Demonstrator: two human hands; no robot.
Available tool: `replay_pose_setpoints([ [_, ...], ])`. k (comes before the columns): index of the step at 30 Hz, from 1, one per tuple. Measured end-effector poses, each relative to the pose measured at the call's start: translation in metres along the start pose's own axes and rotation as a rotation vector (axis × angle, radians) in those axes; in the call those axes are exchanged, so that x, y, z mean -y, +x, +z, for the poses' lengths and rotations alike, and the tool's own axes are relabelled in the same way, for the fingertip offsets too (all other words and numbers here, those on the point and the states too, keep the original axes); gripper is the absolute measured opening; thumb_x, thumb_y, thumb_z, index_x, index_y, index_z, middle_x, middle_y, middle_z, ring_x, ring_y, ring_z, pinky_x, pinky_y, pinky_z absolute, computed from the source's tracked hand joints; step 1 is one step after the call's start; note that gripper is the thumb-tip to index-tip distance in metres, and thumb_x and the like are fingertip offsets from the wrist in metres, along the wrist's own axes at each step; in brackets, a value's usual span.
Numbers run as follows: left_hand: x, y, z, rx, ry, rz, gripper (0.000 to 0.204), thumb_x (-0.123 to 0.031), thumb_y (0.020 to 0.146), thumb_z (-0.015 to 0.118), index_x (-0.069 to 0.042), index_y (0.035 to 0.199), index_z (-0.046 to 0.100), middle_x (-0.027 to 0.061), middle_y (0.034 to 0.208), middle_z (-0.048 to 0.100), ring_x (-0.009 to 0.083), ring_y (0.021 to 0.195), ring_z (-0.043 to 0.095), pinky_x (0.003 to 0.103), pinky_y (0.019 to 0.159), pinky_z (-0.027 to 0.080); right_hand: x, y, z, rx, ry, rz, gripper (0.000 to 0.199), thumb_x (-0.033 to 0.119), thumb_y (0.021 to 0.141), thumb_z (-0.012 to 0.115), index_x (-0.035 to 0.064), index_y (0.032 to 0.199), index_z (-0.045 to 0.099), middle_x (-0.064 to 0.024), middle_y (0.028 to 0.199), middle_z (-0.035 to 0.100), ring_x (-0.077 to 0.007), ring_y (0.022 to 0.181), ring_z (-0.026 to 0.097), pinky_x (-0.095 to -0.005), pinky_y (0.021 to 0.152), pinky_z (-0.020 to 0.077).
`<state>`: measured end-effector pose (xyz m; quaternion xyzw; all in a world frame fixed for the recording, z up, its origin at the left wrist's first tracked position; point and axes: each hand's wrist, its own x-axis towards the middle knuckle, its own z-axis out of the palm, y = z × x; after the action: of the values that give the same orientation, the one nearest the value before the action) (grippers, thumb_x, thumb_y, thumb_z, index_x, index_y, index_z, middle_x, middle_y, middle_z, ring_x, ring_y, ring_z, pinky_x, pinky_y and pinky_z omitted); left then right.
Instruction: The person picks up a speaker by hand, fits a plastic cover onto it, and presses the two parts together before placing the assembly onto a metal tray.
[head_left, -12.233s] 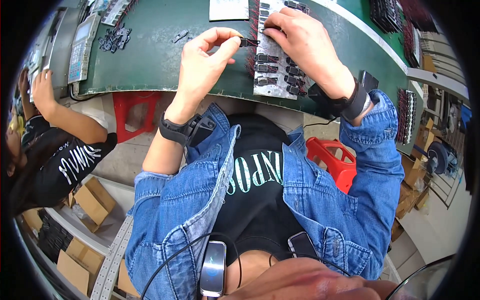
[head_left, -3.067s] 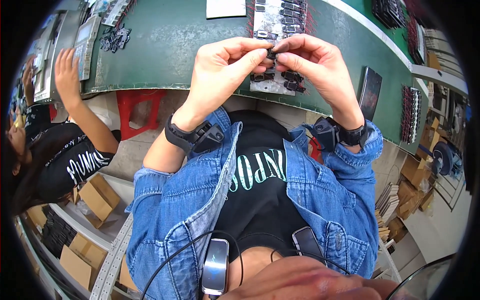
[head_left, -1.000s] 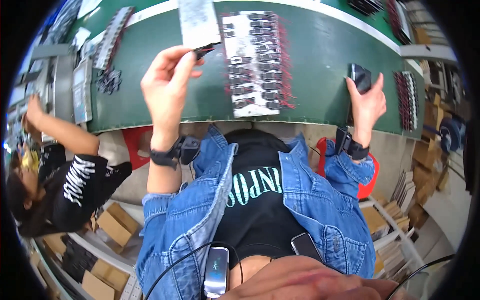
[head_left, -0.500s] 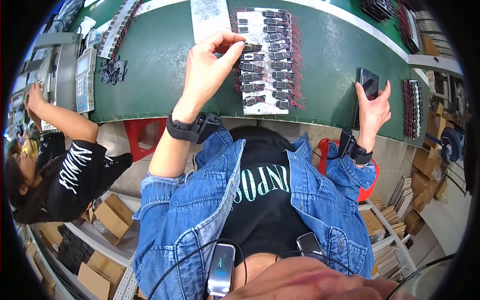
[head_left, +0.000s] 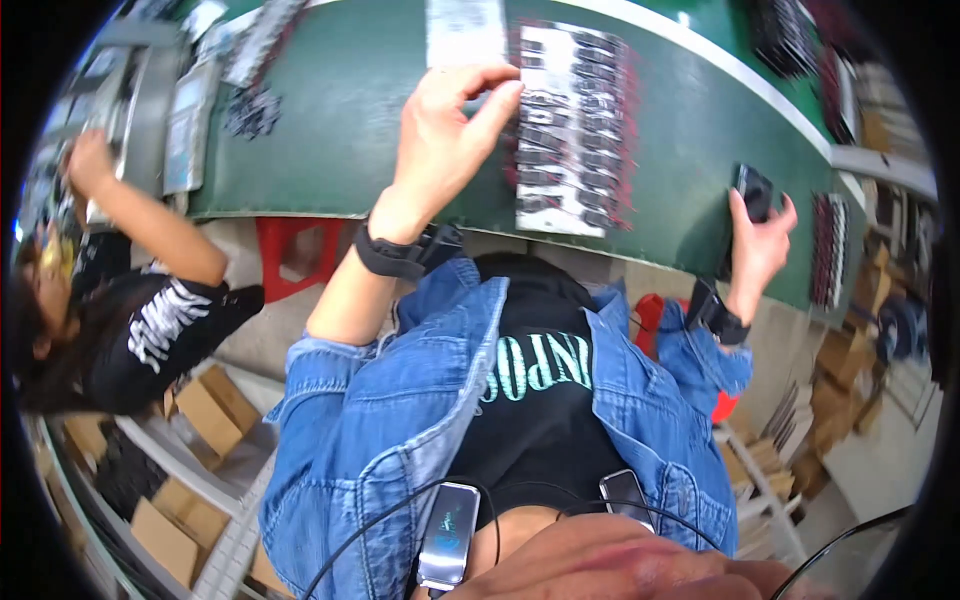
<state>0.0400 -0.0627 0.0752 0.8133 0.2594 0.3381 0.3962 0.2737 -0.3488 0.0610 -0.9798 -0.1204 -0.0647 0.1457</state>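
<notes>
My left hand (head_left: pixel 445 135) is at the left edge of a white board (head_left: pixel 562 222), thumb and forefinger pressed together. What they pinch, if anything, is too blurred to make out. The board carries rows of small black speaker-like parts (head_left: pixel 598 138) with thin red wires along its sides. Farther right, my right hand (head_left: pixel 762 245) has its thumb and fingers around the sides of a black smartphone-like device (head_left: pixel 753 190) on the green table (head_left: pixel 330 120).
Another white sheet or board (head_left: pixel 465 35) lies behind my left hand. Loose black parts (head_left: pixel 253 112) form a pile at left, near a grey keypad device (head_left: pixel 190 130). A strip of wired parts (head_left: pixel 828 250) sits far right. A co-worker's arm (head_left: pixel 160 220) reaches in at left.
The whole view has shifted, with table and board farther right in the picture. My left fingertips are slightly farther left and up relative to the board. My right hand stays at the device.
</notes>
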Motion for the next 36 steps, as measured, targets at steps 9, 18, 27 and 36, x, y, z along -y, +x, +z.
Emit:
replay_pose_setpoints([
  [9, 0.082, -0.028, -0.085, -0.216, 0.385, 0.010, 0.019, -0.018, 0.089, 0.065, -0.004, 0.099, 0.069, 0.0130, 0.103, 0.069, 0.0318, 0.105, 0.061, 0.039, 0.092, 0.047, -0.024, 0.003, -0.017, -0.104, 0.103, -0.297, 0.070, 0.039, 0.089, 0.067, 0.0015, 0.142, 0.042, -0.0181, 0.134, 0.056, -0.0312, 0.124, 0.053, -0.0376, 0.107, 0.0364],
  [18, 0.106, -0.042, -0.129, -0.181, 0.667, 0.062, 0.028, -0.022, 0.092, 0.061, -0.001, 0.111, 0.065, 0.0191, 0.120, 0.062, 0.0350, 0.117, 0.056, 0.041, 0.102, 0.042, 0.115, -0.027, -0.116, 0.460, 0.566, -0.516, 0.028, 0.008, 0.096, 0.056, -0.0032, 0.121, 0.061, -0.0103, 0.116, 0.065, -0.0156, 0.110, 0.059, -0.0264, 0.096, 0.0420],
  [27, 0.183, -0.001, -0.224, -0.234, 0.753, -0.077, 0.049, -0.038, 0.096, 0.054, 0.003, 0.124, 0.056, 0.0214, 0.129, 0.057, 0.0365, 0.124, 0.051, 0.042, 0.106, 0.039, 0.211, 0.016, -0.049, 0.491, 0.444, -1.171, 0.019, 0.007, 0.089, 0.062, 0.0028, 0.107, 0.068, -0.0118, 0.100, 0.068, -0.0243, 0.092, 0.065, -0.0303, 0.081, 0.0488],
  [36, 0.222, 0.001, -0.221, -0.111, 0.669, -0.116, 0.058, -0.047, 0.095, 0.053, -0.006, 0.137, 0.049, 0.0182, 0.145, 0.044, 0.0327, 0.140, 0.034, 0.044, 0.116, 0.023, 0.233, 0.018, -0.005, 0.408, 0.175, -1.293, 0.017, 0.012, 0.086, 0.065, 0.0035, 0.101, 0.067, -0.0139, 0.094, 0.066, -0.0301, 0.087, 0.064, -0.0352, 0.076, 0.0493],
])
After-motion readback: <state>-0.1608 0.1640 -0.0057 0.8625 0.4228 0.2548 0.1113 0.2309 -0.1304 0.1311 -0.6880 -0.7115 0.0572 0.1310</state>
